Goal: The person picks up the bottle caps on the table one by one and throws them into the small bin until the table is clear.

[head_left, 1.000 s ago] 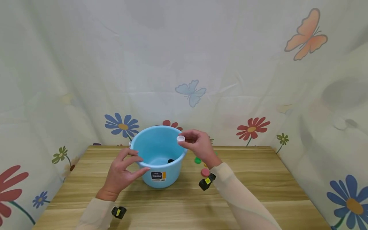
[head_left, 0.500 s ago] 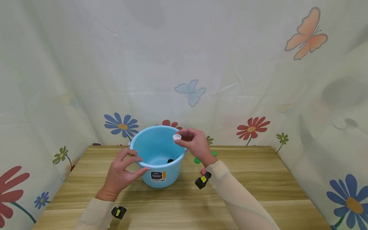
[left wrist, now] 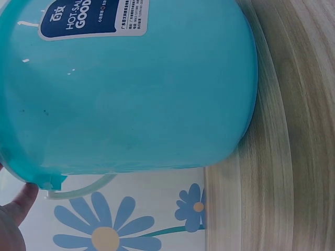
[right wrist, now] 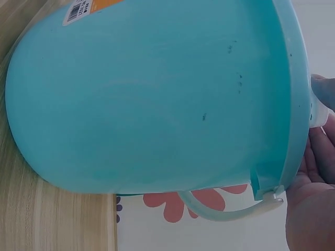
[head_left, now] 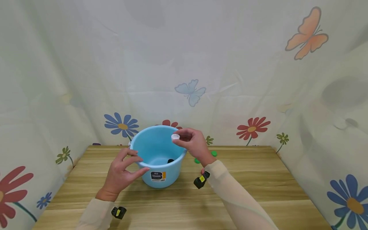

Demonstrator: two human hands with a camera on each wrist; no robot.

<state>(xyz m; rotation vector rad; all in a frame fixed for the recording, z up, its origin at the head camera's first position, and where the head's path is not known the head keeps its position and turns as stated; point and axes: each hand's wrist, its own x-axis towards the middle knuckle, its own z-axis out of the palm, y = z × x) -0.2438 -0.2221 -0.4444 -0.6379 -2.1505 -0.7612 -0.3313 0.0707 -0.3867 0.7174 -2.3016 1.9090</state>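
Note:
A light blue bucket (head_left: 161, 174) with a label on its front stands on the wooden table. My left hand (head_left: 122, 172) holds its near left rim, the thumb outside and the fingers reaching over the edge. Between thumb and fingers of my right hand (head_left: 194, 143) is a small white bottle cap (head_left: 175, 137), held above the bucket's right side. In the right wrist view, the cap (right wrist: 318, 114) shows partly behind the rim. Inside the bucket lies a small black object (head_left: 170, 161), perhaps a cap, partly hidden by the near wall.
Two green caps, one (head_left: 214, 153) farther back and one (head_left: 197, 160) closer to the bucket, lie on the table (head_left: 253, 185) at the right. A red cap (head_left: 202, 171) is mostly hidden behind my right wrist. Flower-printed cloth (head_left: 230, 95) surrounds the table.
My right hand has moved a little left with the white bottle cap, farther over the bucket. My wrist now covers most of the red cap. The left hand and bucket stay put.

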